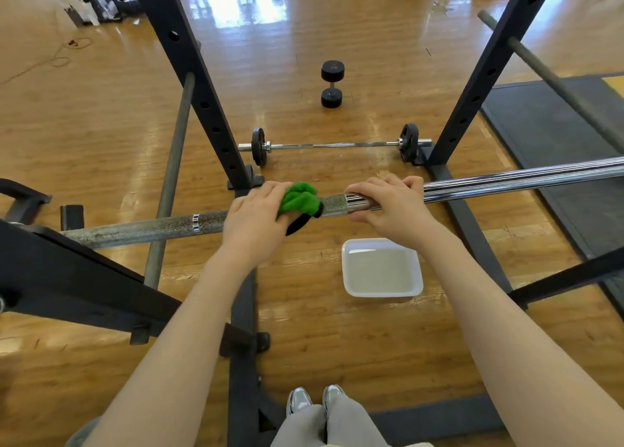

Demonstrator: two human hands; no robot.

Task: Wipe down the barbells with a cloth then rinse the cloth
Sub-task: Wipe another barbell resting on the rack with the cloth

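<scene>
I have my left hand (256,215) wrapped over the green cloth (299,200), fingers curled down to press it around the racked barbell (145,229), while my right hand (388,203) curls around the same bar just beside the cloth, at about 3 o'clock from it. To wipe well, I judge the right hand should brace the bar so it does not roll in the rack, and the left should keep the cloth closed all the way round the shaft, sliding along the knurled stretch toward 9 o'clock with a slight twist (the knurling likely traps grime, so pressure matters more than speed).

The cloth bunches out past my left fingertips at 2 o'clock of that hand, touching the bar, with a dark strip hanging below it. The white tub (351,264) of water sits on the floor at 5 o'clock from the cloth, ready for rinsing. A second barbell (337,145) lies on the floor at 12 o'clock, apparently unwiped.
</scene>
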